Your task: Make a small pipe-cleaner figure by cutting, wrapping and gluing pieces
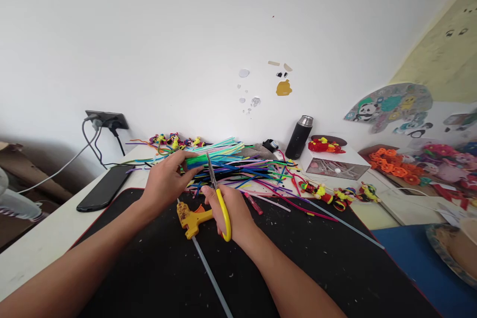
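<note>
My right hand [233,208] is closed round the yellow-handled scissors [226,216], whose metal blades point up and away from me. In front of it, my left hand [169,176] has its thumb and fingers around a short green piece [197,160], which looks like a bundle of pipe cleaners. The scissor tips are close to the green piece's right end; whether they touch it I cannot tell. Beyond both hands lies a heap of many-coloured pipe cleaners [257,166]. Below the hands a yellow glue gun [190,221] rests on the black mat [160,273], a long glue stick [212,276] running from its back.
A phone [104,189] lies at the left, near a wall socket [107,120] with cables. A black flask [299,137] stands behind, beside a white box [335,163]. Small pipe-cleaner figures [339,194] lie at the right; a red-handled tool [254,203] is near my right hand.
</note>
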Action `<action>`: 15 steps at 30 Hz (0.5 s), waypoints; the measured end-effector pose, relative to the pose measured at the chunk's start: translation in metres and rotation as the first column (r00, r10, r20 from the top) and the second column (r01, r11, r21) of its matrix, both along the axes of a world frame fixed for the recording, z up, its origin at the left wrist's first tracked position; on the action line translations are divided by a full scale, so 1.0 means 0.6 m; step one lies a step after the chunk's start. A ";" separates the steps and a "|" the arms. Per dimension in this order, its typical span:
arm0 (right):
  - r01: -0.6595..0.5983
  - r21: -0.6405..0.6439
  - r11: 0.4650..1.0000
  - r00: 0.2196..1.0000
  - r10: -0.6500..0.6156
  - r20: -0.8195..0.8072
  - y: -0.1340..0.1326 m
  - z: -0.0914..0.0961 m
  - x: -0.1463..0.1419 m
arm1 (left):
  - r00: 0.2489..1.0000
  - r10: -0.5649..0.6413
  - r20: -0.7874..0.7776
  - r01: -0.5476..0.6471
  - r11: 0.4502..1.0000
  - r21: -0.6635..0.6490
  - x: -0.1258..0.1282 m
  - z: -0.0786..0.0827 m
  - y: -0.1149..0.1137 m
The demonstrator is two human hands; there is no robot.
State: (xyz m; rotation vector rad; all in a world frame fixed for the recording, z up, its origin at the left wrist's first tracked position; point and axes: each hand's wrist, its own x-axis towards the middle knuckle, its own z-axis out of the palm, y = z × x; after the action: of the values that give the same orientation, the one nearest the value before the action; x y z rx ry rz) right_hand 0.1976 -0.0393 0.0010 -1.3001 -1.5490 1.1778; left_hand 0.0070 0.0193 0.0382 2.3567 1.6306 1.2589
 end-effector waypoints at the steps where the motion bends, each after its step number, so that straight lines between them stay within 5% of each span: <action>1: 0.000 -0.001 1.000 0.999 0.000 -0.040 0.001 -0.002 0.000 | 0.998 -0.023 0.062 0.026 0.999 -0.044 0.001 0.002 0.001; 7: -0.036 -0.102 0.994 0.959 0.006 -0.282 0.014 -0.006 0.004 | 0.876 -0.149 0.458 0.279 0.932 -0.231 0.003 0.009 0.008; 15: -0.106 -0.117 0.988 0.930 0.056 -0.364 0.015 0.002 -0.003 | 0.789 -0.155 0.595 0.368 0.895 -0.254 0.009 0.023 0.005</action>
State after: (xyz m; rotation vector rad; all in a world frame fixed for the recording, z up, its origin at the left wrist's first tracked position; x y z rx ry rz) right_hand 0.1959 -0.0305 0.0023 -1.0373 -1.2815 1.5019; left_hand 0.0124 0.0222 0.0519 1.6914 1.1620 1.2903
